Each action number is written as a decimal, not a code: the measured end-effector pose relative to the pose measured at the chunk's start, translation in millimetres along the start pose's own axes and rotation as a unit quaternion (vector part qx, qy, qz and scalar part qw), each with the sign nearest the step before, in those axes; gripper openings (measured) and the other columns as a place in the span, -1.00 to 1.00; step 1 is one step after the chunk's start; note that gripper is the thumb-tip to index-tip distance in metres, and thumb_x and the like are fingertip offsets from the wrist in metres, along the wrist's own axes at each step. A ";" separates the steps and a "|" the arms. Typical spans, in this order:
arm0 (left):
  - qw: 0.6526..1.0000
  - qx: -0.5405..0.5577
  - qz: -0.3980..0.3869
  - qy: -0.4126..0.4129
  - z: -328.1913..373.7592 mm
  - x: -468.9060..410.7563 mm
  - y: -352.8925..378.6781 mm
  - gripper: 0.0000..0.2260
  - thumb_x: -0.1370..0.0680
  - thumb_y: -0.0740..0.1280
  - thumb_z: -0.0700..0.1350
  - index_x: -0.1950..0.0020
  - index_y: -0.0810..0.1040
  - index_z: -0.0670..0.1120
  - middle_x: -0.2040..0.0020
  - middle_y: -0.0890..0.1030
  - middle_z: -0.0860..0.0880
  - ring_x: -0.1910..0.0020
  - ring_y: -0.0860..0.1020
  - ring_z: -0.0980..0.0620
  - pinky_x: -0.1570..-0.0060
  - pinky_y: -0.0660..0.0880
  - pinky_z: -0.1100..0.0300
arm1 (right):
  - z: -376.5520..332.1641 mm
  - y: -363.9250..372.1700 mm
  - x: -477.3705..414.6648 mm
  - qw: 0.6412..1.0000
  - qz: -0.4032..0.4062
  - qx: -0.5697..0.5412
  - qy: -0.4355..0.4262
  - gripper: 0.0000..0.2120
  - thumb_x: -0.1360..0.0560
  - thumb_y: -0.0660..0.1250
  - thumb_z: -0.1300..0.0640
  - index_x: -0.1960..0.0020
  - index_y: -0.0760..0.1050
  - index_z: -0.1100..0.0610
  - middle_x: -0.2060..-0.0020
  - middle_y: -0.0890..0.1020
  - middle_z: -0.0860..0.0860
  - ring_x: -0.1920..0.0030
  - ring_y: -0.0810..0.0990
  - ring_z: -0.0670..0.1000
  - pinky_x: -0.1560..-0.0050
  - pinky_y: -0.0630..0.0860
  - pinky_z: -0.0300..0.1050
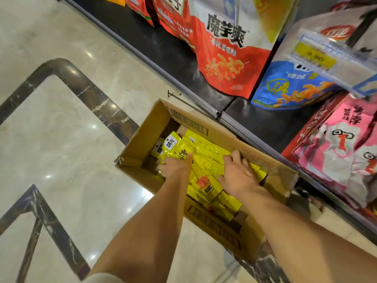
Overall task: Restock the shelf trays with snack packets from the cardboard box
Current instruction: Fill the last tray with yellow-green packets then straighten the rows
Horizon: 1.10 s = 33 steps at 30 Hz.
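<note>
Both your hands are down in the box (216, 127), which sits on the floor (61, 139) tight against the bottom shelf (265, 127). The yellow packets (206, 152) are all in it, lying in a loose, overlapping heap.

Your left grip (176, 166) pinches the near end of one packet (173, 147), thumb on top, so its far end tilts up above the rest. Your right grip (236, 172) lies across the heap by the shelf-side wall. Its fingertips are hidden among the packets, so I cannot tell whether it has closed on any.

What could go wrong, as I judge it:

- The film looks glossy. A thumb pinch at one end will likely let a packet slide out as you lift, and anything stacked on it could spill back or onto the floor.
- If you scoop with the right grip half buried, you may bring up an uneven bundle that fans apart on the way.
- The price rail (316, 56) juts out above the box. Rise straight up with full hands and you could clip it.
- The red bag (228, 64) and blue bag (285, 86) stand at the shelf front, where a wide swing may topple them.
</note>
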<state>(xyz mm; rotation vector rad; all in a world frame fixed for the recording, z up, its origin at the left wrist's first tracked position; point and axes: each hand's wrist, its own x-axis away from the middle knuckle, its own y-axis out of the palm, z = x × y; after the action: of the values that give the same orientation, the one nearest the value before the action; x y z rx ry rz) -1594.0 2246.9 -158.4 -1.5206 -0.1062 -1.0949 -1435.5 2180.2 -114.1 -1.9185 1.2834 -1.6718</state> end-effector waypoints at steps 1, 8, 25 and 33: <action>1.000 -0.009 0.007 -0.001 2.0 1.6 0.6 -0.10 -0.45 0.37 0.33 -0.52 0.14 -0.23 -0.46 0.27 -0.23 -0.40 0.36 -0.22 -0.28 0.44 -0.09 | -0.1 1.3 0.1 1.000 0.006 0.001 0.001 -0.52 -0.59 0.34 -0.03 -0.40 0.29 0.15 -0.32 0.23 0.11 -0.21 0.42 0.19 -0.18 0.46 0.01; 0.994 0.105 -0.007 0.013 -5.2 -12.8 3.6 -0.16 -0.36 0.51 0.28 -0.42 0.29 -0.17 -0.24 0.56 -0.13 -0.25 0.53 -0.20 -0.20 0.53 -0.09 | -9.6 10.5 -1.0 0.998 0.052 -0.030 0.036 -0.55 -0.55 0.41 0.17 -0.34 0.27 0.14 -0.22 0.25 0.13 0.00 0.49 0.09 0.08 0.44 -0.14; 0.947 0.301 -0.096 0.061 -20.0 2.6 -21.5 -0.63 -0.41 0.57 0.02 -0.09 0.57 -0.11 0.02 0.64 -0.02 0.03 0.58 -0.02 -0.04 0.52 0.03 | -4.1 -4.7 10.7 0.994 0.036 -0.081 0.063 -0.69 -0.55 0.41 0.06 -0.26 0.52 0.11 -0.21 0.34 0.07 0.03 0.55 0.14 -0.05 0.52 -0.02; 0.890 0.402 -0.180 0.120 -8.3 33.6 -65.3 -0.77 -0.50 0.50 -0.09 -0.12 0.58 0.00 -0.09 0.69 -0.02 -0.06 0.65 -0.04 0.06 0.54 0.06 | -7.7 -37.3 25.1 0.974 0.024 -0.210 0.084 -0.47 -0.46 0.47 -0.02 -0.40 0.50 0.03 -0.27 0.59 0.12 -0.27 0.56 0.17 -0.28 0.50 -0.02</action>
<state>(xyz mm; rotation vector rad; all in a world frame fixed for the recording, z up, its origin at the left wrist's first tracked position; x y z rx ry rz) -1620.4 2242.9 -89.5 -0.6200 -0.6130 -1.2983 -1428.4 2184.5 -69.2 -1.9741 1.8601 -1.6692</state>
